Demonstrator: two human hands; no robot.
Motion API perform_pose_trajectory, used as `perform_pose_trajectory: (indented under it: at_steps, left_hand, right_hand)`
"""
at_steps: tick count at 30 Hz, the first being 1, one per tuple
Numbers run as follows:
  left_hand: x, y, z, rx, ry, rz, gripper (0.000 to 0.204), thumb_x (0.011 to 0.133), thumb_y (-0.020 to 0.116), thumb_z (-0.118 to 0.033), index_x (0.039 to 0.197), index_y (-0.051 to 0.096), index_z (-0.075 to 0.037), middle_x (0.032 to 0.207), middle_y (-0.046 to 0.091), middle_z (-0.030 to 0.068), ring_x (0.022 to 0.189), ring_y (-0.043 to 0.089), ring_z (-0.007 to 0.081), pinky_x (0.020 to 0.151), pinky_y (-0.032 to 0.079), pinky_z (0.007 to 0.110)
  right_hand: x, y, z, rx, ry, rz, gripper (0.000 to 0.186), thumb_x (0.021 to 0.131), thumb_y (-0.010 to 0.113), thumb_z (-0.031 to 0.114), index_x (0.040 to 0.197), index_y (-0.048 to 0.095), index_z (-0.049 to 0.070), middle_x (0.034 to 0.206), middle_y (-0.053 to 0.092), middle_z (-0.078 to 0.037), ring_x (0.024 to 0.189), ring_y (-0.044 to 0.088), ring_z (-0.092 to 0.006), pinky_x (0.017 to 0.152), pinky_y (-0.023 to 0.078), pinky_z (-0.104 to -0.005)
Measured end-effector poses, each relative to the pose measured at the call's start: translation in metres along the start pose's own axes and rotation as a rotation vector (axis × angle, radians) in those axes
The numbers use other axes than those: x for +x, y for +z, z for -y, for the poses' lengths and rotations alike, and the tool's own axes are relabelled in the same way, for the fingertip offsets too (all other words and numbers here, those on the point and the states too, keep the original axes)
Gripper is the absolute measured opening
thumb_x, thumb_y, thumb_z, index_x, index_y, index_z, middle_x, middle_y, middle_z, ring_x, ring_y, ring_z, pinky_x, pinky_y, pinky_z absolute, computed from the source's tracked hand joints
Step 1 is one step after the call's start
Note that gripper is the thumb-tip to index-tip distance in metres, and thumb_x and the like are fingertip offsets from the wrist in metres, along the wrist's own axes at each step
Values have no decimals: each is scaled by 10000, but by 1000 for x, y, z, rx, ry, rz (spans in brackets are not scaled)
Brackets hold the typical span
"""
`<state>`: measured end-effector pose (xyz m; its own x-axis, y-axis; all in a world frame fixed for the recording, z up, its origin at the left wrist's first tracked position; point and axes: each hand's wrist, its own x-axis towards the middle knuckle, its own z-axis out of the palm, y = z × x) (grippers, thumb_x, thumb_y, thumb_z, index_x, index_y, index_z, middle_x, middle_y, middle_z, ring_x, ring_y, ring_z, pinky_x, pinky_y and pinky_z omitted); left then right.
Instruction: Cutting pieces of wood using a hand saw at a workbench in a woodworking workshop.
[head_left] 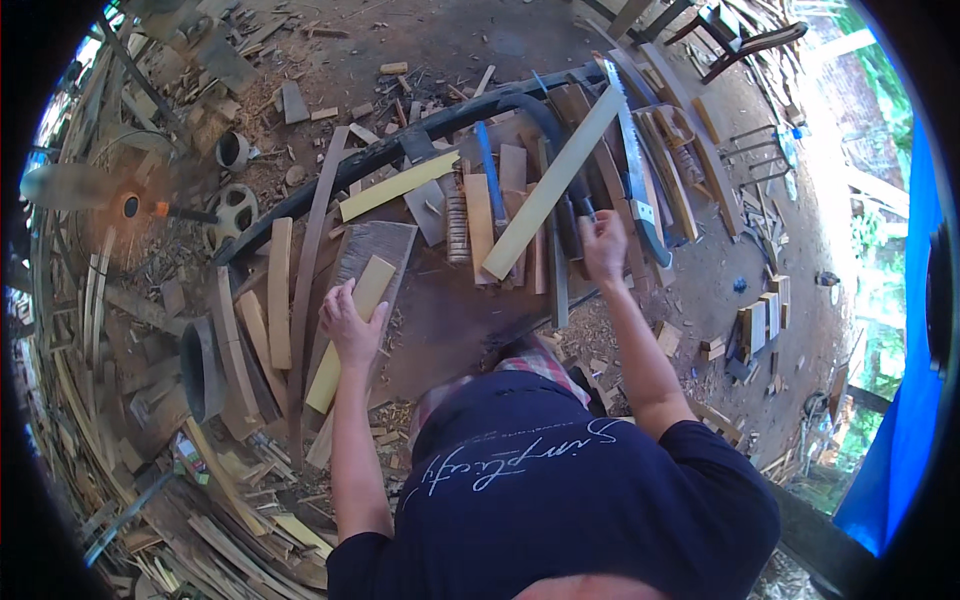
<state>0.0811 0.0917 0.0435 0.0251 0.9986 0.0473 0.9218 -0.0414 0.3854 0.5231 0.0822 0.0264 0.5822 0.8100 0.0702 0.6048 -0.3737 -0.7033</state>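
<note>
My left hand (350, 328) is laid across a pale yellow wooden strip (372, 285), thumb on one side and fingers on the other. That strip lies on a grey, worn board (385, 240). Farther right, my right hand (604, 248) has its fingers curled at the lower end of a dark curved bar (555, 125); what kind of tool it belongs to does not show clearly. Just right of this hand is a handsaw (632, 150) with a teal handle. A long pale wooden strip (550, 185) slants across the pieces between my hands.
A shorter yellow strip (400, 186), a blue-handled tool (490, 165) and several wood pieces crowd the bench. A dark beam (400, 140) runs along its far side. At left, a fan-like blade (75, 188) is blurred beside a wheel (235, 212). A chair (735, 40) stands far right.
</note>
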Motion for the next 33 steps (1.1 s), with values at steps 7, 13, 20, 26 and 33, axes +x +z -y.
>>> perform_pose_trajectory:
  at_steps: [7,13,20,26,33]
  left_hand:
    - [-19,-3,18,-50,-34,21,630,737,795,-296,1291,518,-180,1248,472,87,1193,424,358,1000,334,533]
    - [-18,0,14,-76,12,-35,616,752,792,-244,1289,496,-187,1220,510,79,1178,471,343,954,375,518]
    - [-14,3,22,-160,52,-12,625,768,777,-234,1302,459,-167,1173,570,101,1152,523,343,950,383,505]
    - [-11,4,20,-124,64,-27,638,744,789,-308,1282,475,-169,1136,565,106,1115,509,357,923,375,519]
    - [-9,11,19,4,66,-26,656,763,771,-380,1307,468,-172,1072,548,128,1054,523,371,875,390,526]
  right_hand:
    - [-42,88,44,89,344,169,546,802,753,467,979,614,-31,910,680,-168,863,659,-246,792,512,-360]
    - [-39,90,36,317,305,64,272,872,688,212,994,565,3,814,624,-115,756,583,-196,688,477,-363]
    - [-43,25,32,397,240,-31,187,995,545,196,1080,603,40,763,604,-25,680,523,-79,613,440,-279]
    - [-1,-52,-22,67,205,-307,327,980,540,340,946,660,37,770,671,-152,694,649,-248,646,489,-384]
    - [44,-119,-63,-155,402,-247,663,823,618,650,1096,594,47,953,693,-207,930,664,-404,814,496,-478]
